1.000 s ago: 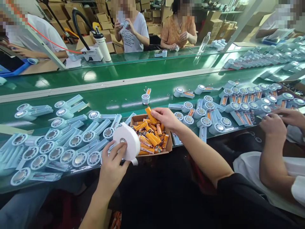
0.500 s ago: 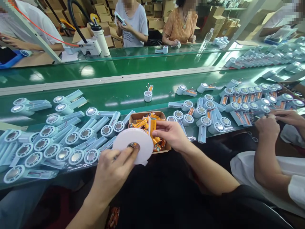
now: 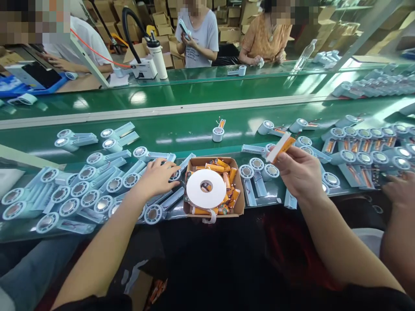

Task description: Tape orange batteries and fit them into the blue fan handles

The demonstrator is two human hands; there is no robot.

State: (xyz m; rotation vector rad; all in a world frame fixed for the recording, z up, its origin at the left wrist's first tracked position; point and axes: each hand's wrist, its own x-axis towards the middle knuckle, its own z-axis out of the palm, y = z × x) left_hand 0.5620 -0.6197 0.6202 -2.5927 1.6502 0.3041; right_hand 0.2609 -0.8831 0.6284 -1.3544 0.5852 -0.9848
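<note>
Fan shells (image 3: 87, 173), light blue with round heads and trough-like handles, crowd the green counter (image 3: 188, 134) to my left, some overlapping. More fan shells (image 3: 346, 157), several showing orange cells in their handles, pack the right side, and a single shell (image 3: 218, 134) sits apart beyond the box. Across the line stand a clear bottle (image 3: 304, 54) and a white canister (image 3: 158, 60) with a black top, near three people.

The cardboard box (image 3: 241, 205) directly before me holds loose orange batteries (image 3: 232, 196). A white tape roll (image 3: 207, 201) lies flat on them, its loose end hanging over the near rim; batteries show through its core.

My right hand (image 3: 301, 170) grips an orange battery (image 3: 288, 144) with a white strip (image 3: 277, 149) along it, raised to the right of the box. My left hand (image 3: 157, 177) holds nothing, fingers spread over shells beside the box; I cannot tell whether it touches them.

My forearms cover some shells. A co-worker's hand (image 3: 398, 190) is blurred and cut off at right. Below the counter, orange pieces (image 3: 158, 291) beside a carton (image 3: 141, 287) are too dark to make out.
</note>
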